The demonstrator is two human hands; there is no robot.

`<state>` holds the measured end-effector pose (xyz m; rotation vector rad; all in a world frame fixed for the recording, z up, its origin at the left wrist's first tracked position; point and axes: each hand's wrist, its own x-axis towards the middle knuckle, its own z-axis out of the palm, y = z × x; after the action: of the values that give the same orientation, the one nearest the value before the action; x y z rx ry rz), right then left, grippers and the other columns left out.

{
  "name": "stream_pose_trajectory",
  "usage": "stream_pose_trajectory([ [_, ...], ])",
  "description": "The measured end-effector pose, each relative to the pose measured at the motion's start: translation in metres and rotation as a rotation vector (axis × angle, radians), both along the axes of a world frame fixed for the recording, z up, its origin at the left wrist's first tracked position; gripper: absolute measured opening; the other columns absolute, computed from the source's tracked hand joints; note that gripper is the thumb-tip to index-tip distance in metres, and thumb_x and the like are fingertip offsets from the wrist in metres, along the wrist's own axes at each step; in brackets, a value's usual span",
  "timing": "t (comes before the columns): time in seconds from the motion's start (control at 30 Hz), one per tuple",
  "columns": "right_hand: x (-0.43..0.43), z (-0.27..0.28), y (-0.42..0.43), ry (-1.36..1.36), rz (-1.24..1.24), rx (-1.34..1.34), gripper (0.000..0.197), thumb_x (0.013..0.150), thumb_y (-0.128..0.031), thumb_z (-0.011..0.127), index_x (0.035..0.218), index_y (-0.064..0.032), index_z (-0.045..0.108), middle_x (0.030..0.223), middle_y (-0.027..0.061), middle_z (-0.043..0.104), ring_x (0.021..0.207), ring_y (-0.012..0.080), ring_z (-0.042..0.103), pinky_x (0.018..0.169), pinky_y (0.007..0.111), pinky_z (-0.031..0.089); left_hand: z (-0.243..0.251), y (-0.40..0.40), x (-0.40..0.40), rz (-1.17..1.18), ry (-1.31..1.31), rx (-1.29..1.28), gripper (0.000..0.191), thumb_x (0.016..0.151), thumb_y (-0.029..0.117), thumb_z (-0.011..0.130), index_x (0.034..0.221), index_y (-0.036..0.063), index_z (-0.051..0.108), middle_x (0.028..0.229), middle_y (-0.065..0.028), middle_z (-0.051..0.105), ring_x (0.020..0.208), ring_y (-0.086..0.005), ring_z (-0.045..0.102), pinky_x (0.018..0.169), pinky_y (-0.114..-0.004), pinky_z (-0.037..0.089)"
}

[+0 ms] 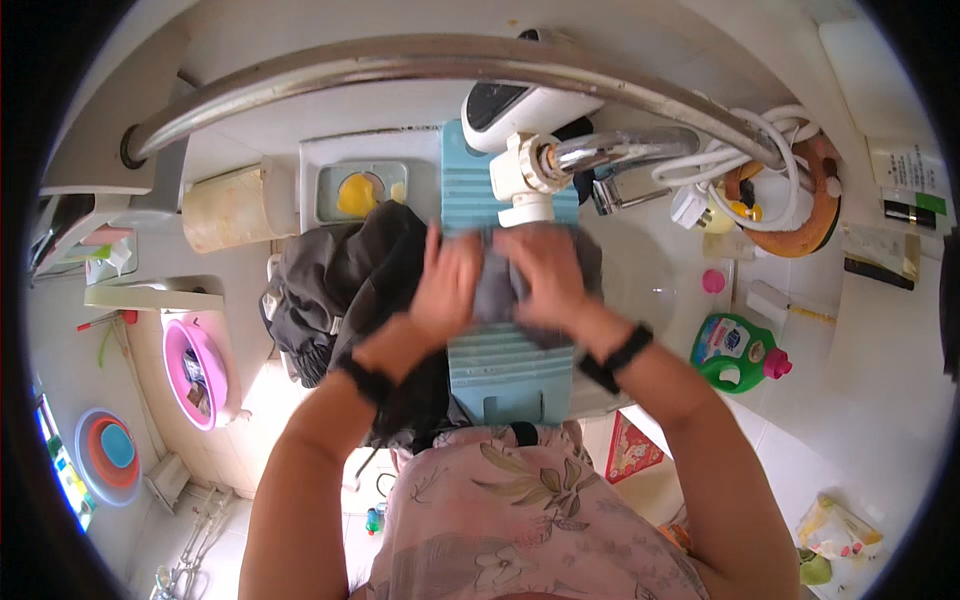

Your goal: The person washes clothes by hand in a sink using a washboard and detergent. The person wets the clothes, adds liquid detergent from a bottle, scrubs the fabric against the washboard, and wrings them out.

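Note:
A light blue plastic washboard (511,371) lies lengthwise over the white sink in front of me. Dark grey wet-looking cloth (495,289) is spread across its ridges, below the white tap fitting (523,176). My left hand (450,281) rests on the left part of this cloth, blurred, fingers pointing away from me. On the cloth's right part lies my right hand (544,274), also blurred; whether its fingers pinch the fabric cannot be told. A bunched dark garment (330,277) with an elastic edge lies left of the washboard, beside my left forearm.
A metal rail (450,60) arches across the far side. Behind the dark garment, a soap dish (362,169) holds a yellow piece. At right stand a green detergent bottle (731,352) and a coiled white cable (787,180) with a plug. A pink basin (196,375) is at left.

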<state>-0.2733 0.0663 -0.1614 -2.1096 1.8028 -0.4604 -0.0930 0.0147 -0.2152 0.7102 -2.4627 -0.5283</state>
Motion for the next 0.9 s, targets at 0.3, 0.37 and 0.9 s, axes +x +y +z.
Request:
stream_pose_trajectory([
  [0.3, 0.019, 0.005, 0.026, -0.087, -0.023, -0.099, 0.064, 0.053, -0.016, 0.07, 0.114, -0.0113, 0.053, 0.124, 0.0102, 0.048, 0.114, 0.0305, 0.044, 0.089, 0.044, 0.034, 0.008, 0.015, 0.012, -0.062, 0.157, 0.213, 0.052, 0.063, -0.002, 0.054, 0.113, -0.0087, 0.043, 0.117, -0.0238, 0.045, 0.114, -0.042, 0.042, 0.1, -0.047, 0.032],
  [0.37, 0.031, 0.006, 0.086, -0.101, 0.111, -0.032, 0.063, 0.052, -0.019, 0.068, 0.112, -0.0114, 0.052, 0.124, 0.0112, 0.049, 0.116, 0.0336, 0.044, 0.092, 0.045, 0.033, 0.009, 0.064, 0.042, -0.241, 0.09, 0.294, 0.042, 0.072, -0.002, 0.046, 0.113, -0.0085, 0.045, 0.121, -0.0263, 0.044, 0.117, -0.0426, 0.04, 0.104, -0.05, 0.026],
  [0.9, -0.004, 0.01, 0.06, -0.122, -0.315, -0.226, 0.062, 0.049, -0.007, 0.07, 0.108, -0.0087, 0.05, 0.111, 0.0147, 0.051, 0.104, 0.0355, 0.048, 0.09, 0.044, 0.037, 0.055, 0.015, -0.021, -0.139, 0.172, 0.348, 0.09, 0.056, 0.013, 0.074, 0.133, 0.0026, 0.03, 0.138, -0.0245, 0.024, 0.13, -0.0425, 0.02, 0.107, -0.049, 0.017],
])
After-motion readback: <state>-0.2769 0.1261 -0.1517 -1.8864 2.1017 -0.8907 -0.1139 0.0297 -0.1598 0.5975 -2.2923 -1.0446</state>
